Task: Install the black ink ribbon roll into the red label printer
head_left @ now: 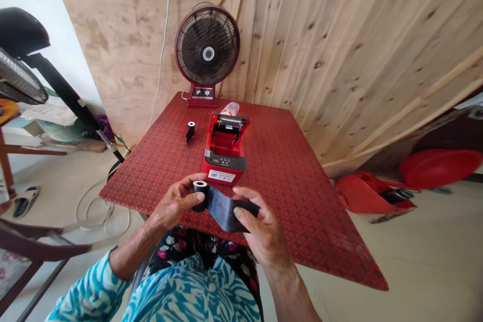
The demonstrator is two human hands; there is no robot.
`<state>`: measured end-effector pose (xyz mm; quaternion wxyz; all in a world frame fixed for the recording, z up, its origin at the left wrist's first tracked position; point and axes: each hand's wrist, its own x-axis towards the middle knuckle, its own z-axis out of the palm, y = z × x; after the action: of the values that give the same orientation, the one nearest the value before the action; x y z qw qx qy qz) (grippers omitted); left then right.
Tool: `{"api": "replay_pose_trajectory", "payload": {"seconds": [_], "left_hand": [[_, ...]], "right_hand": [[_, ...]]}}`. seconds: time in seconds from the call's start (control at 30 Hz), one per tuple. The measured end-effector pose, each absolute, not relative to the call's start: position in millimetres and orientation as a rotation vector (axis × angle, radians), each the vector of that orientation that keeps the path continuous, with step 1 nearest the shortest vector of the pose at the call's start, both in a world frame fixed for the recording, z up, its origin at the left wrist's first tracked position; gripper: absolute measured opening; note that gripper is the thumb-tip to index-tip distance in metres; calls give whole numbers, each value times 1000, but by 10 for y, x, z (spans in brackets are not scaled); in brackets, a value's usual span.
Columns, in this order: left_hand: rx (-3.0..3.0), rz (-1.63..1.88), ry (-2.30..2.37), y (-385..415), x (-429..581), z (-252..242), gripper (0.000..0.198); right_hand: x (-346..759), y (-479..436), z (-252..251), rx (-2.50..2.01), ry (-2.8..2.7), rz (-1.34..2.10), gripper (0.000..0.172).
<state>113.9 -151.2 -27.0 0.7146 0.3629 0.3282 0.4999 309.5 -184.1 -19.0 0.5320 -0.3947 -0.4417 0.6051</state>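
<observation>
My left hand (177, 200) is closed around a small roll of black ribbon (199, 196) with a white core, held upright over the near table edge. From it a loose black strip (222, 209) stretches to the right. My right hand (264, 224) pinches the strip's far end between thumb and fingers. Just beyond my hands stands a red and black label printer (225, 161), its lid raised and its inside showing. A second, smaller black roll (190, 128), also with a white core and a short loose end, stands to the printer's left.
A plastic bottle (231, 108) lies behind the printer. A dark red fan (207, 53) stands at the back of the red patterned table (287, 161), near the wooden boards (339, 35). A chair (41, 246) is at the left, and red plastic things (362, 193) lie on the right.
</observation>
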Motion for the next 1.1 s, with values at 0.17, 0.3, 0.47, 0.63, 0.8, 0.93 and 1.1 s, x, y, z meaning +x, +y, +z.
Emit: {"api": "replay_pose_trajectory", "payload": {"seconds": [0.17, 0.3, 0.47, 0.63, 0.8, 0.93, 1.1], "left_hand": [[900, 1117, 662, -1590, 1218, -382, 36], [899, 1073, 613, -1655, 1208, -392, 35], [896, 1126, 652, -1721, 1247, -375, 45], [802, 1144, 626, -1780, 1296, -251, 49], [1051, 1157, 712, -1842, 1207, -230, 51], [1038, 1133, 619, -1869, 1218, -229, 56], [915, 1015, 517, -1888, 1172, -147, 52]], "right_hand": [[2936, -1953, -184, -951, -1379, 1326, 26], [2851, -1995, -191, -900, -1448, 1262, 23], [2792, -2055, -184, -821, -1429, 1257, 24], [2766, -2167, -153, -683, -1456, 1337, 26], [2766, -2213, -110, -632, -1380, 1365, 25], [2758, -2209, -134, -535, -1292, 1443, 25], [2783, -2242, -270, -579, -1253, 1463, 24]]}}
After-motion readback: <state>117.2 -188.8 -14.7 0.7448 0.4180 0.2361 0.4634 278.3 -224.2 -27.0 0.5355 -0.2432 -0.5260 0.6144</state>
